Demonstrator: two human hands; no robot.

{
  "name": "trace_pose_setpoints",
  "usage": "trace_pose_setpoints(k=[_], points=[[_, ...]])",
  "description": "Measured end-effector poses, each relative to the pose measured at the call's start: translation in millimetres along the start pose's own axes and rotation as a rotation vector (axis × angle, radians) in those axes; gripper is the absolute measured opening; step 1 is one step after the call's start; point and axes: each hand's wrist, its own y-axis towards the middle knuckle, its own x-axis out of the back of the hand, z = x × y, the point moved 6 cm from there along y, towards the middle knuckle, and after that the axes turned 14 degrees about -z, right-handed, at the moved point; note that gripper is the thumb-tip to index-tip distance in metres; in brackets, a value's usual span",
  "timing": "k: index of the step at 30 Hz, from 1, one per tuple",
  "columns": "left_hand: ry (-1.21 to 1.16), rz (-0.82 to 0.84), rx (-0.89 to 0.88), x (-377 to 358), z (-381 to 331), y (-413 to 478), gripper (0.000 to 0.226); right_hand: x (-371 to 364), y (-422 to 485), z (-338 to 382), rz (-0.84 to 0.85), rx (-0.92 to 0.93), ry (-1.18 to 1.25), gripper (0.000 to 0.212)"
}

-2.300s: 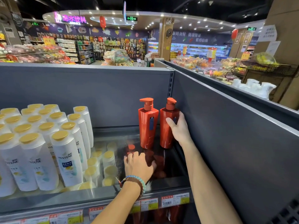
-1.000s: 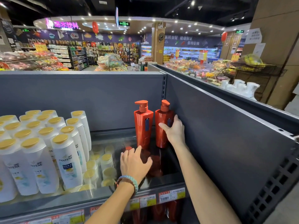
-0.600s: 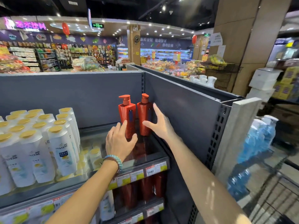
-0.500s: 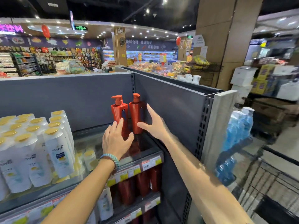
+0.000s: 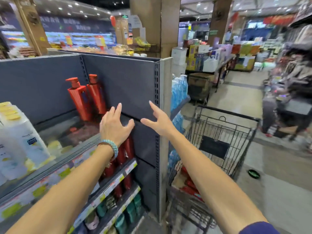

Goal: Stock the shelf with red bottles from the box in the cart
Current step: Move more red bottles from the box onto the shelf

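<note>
Just off the shelf point(image 5: 55, 163) edge, the left hand point(image 5: 114, 125) and right hand point(image 5: 158, 120) hover spread and empty. Beyond the left fingertips two red bottles point(image 5: 79, 98) stand upright in the back corner, probably so later ones can fill in front. Under the right forearm the box point(image 5: 179, 180) in the cart point(image 5: 236, 132) holds more
</note>
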Motion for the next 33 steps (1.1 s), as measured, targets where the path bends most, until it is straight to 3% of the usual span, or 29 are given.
trace_pose_setpoints(k=[6, 12, 19, 26, 33], points=[[-0.187, 0.102, -0.103, -38, -81, -49, 0.075, 100, -52, -40, -0.198, -0.081, -0.088, 0.084], [-0.437, 0.420, -0.126, -120, -166, -97, 0.078, 204, -91, -119, -0.310, -0.257, -0.364, 0.086], [-0.273, 0.416, -0.329, -198, -245, -134, 0.075, 282, -98, -212, -0.266, -0.334, -0.532, 0.091], [-0.082, 0.443, -0.473, -269, -257, -150, 0.081, 295, -60, -269, -0.141, -0.258, -0.656, 0.087], [-0.042, 0.578, -0.528, -357, -214, -195, 0.083, 245, -63, -376, -0.023, -0.303, -0.677, 0.085]])
